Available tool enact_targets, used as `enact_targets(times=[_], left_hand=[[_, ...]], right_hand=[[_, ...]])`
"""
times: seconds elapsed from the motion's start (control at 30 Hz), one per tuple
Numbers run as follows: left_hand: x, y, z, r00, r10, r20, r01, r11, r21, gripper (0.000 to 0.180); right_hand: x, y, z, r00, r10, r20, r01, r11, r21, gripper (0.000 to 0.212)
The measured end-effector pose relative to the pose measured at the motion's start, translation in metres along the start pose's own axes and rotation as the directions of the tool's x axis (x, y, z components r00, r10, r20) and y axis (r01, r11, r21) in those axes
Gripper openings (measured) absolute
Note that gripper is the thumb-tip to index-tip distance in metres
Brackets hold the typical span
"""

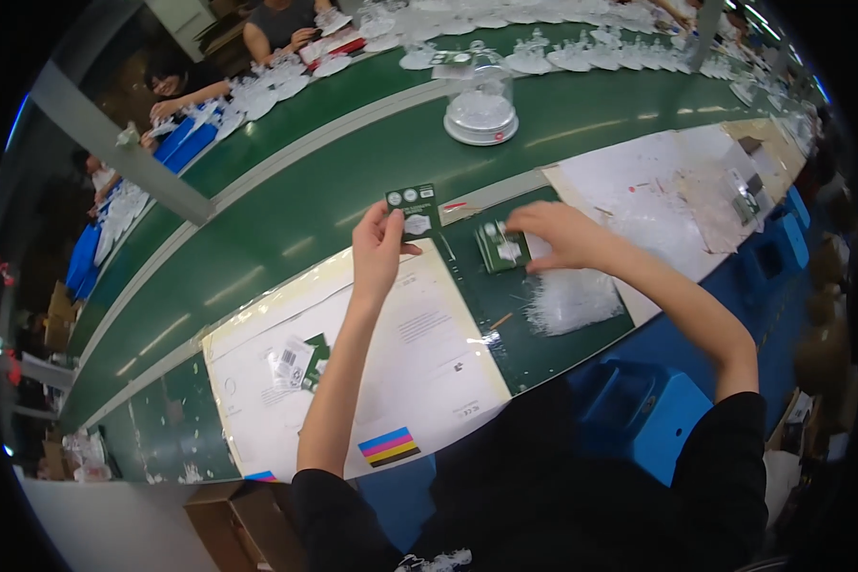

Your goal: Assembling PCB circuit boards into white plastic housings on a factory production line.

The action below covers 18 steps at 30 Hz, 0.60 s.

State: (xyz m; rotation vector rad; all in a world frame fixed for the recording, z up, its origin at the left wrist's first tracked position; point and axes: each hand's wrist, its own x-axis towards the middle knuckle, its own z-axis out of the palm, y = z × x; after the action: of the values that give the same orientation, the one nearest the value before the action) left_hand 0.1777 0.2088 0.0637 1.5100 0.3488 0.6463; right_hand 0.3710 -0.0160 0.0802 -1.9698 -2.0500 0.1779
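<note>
Beneath both hands, the green worktop [562, 355] carries a white sheet [434, 353]. Near the right hand [560, 238], a clear-strand bundle [574, 300] and a green card stack [502, 252] lie together, presumably for easy reach; its curved fingers blur, so I cannot tell whether they grip. The left hand [378, 246] pinches one card [412, 204], perhaps for handling; its fingertips are partly hidden.
</note>
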Motion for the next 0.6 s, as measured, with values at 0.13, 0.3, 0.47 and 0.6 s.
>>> enact_targets(times=[0.13,0.3,0.47,0.6], left_hand=[[-0.033,-0.021,-0.020,0.995,0.048,-0.091,-0.052,0.998,-0.039,0.034],[-0.078,-0.044,-0.028,0.998,-0.007,-0.069,0.013,0.997,0.081,0.037],[-0.088,-0.029,-0.019,0.997,0.025,-0.072,-0.019,0.996,0.085,0.039],[-0.082,-0.038,-0.014,0.973,0.123,-0.196,-0.133,0.990,-0.038,0.041]], right_hand=[[0.025,-0.022,-0.013,0.992,0.065,-0.105,-0.038,0.970,0.241,0.045],[0.081,-0.074,0.000,0.984,0.176,0.023,-0.158,0.813,0.560,0.051],[0.116,-0.065,0.053,0.975,0.056,0.213,-0.196,0.660,0.725,0.035],[0.118,-0.065,0.060,0.977,0.186,0.106,-0.183,0.466,0.866,0.017]])
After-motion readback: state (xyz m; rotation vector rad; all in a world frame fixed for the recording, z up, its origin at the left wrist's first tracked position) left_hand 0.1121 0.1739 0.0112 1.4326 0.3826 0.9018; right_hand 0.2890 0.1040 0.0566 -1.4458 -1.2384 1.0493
